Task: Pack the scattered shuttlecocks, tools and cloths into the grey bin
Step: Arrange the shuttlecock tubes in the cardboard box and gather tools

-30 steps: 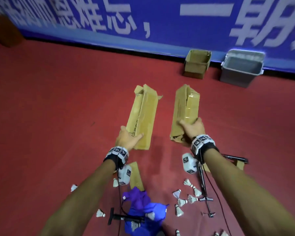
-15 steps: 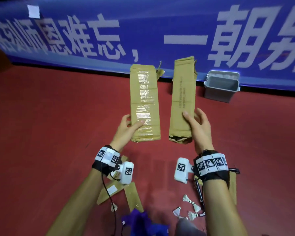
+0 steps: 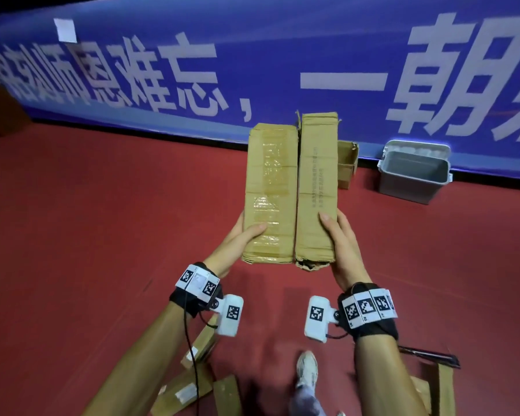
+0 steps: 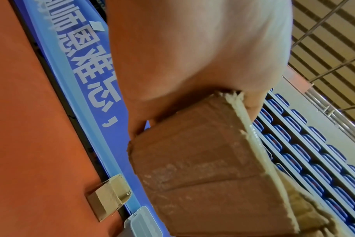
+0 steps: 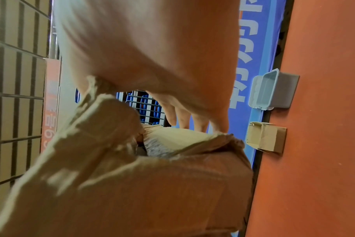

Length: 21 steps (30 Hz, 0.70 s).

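Grey bin (image 3: 415, 172) sits on the red floor (image 3: 72, 220) against the blue banner (image 3: 252, 64), open top up, nothing visible inside; small open carton (image 3: 346, 163) just left of it. Vs 0.5 s ago: the two flattened cardboard pieces were apart w/ a gap, now edge to edge, raised in front of the carton, left of the bin. Left hand (image 3: 237, 241) grips taped cardboard piece (image 3: 270, 190), thumb on front; right hand (image 3: 341, 244) grips printed cardboard piece (image 3: 317, 187) likewise. Right wrist cam shows fingers (image 5: 180, 118) curled behind the torn end, hidden from head cam. Cardboard scraps (image 3: 192, 382) and a shoe (image 3: 306, 370) well short of the bin.
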### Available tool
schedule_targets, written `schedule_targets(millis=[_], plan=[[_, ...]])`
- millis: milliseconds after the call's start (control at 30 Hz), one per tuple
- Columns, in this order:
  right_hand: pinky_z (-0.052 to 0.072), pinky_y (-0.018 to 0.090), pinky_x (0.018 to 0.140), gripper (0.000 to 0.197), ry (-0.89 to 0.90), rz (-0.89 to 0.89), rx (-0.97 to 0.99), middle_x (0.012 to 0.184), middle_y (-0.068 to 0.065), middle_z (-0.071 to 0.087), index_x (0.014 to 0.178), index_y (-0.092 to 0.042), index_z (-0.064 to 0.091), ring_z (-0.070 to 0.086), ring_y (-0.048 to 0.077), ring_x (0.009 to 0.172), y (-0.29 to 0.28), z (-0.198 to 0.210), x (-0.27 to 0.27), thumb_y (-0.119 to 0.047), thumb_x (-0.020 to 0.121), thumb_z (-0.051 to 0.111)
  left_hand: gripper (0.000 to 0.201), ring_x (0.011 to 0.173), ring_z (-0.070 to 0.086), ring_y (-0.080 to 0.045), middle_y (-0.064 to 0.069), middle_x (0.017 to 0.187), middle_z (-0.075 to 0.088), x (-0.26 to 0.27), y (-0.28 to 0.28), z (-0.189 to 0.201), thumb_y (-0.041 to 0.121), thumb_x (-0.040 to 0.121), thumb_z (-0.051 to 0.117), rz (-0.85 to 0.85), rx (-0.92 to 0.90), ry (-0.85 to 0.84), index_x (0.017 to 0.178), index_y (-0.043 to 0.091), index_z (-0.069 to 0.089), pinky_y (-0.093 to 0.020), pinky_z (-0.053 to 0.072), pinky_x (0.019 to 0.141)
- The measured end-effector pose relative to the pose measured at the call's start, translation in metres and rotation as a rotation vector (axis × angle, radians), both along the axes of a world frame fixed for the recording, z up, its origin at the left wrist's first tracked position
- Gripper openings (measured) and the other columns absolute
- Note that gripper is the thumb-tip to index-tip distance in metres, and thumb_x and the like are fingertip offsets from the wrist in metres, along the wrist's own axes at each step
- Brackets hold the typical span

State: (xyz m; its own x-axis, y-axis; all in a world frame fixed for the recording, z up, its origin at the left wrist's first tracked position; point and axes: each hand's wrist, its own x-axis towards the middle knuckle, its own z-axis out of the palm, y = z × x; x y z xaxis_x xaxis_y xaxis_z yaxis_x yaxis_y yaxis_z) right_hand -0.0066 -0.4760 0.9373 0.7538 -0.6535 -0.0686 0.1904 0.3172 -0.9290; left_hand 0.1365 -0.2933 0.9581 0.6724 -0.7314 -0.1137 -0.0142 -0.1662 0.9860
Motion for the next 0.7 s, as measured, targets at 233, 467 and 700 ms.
schedule_targets(millis=[233,467,700], plan=[[0.057,0.019,0.083,0.055,0.008,-0.007,-0.040,0.123,-0.004,0.074,0.146,-0.017,0.051,0.069,0.012,0.115,-0.150,0.029,0.156,-0.030,0.096,0.069,0.064,0.137,0.049,-0.006,0.011,0.148,0.051,0.159,-0.145,0.033,0.071,0.084,0.062,-0.059,0.117,-0.184,0.140,0.050,0.042,-0.043,0.036,0.120],[0.054,0.031,0.096,0.060,0.024,0.002,-0.120,0.126,-0.003,0.072,0.145,-0.023,0.053,0.069,0.011,0.117,-0.258,0.047,0.268,-0.035,0.091,0.075,0.041,0.117,0.063,0.004,0.023,0.126,0.067,0.272,-0.251,0.060,0.039,0.100,0.061,-0.003,0.044,-0.193,0.139,0.041,0.049,-0.022,0.049,0.101],[0.051,0.031,0.102,0.056,0.054,-0.027,-0.170,0.131,-0.003,0.069,0.143,-0.023,0.054,0.065,0.011,0.122,-0.370,0.027,0.389,-0.031,0.091,0.075,0.055,0.116,0.064,0.003,0.017,0.129,0.066,0.401,-0.370,0.037,0.048,0.097,0.064,0.025,0.062,-0.175,0.146,0.031,0.046,-0.034,0.048,0.110]])
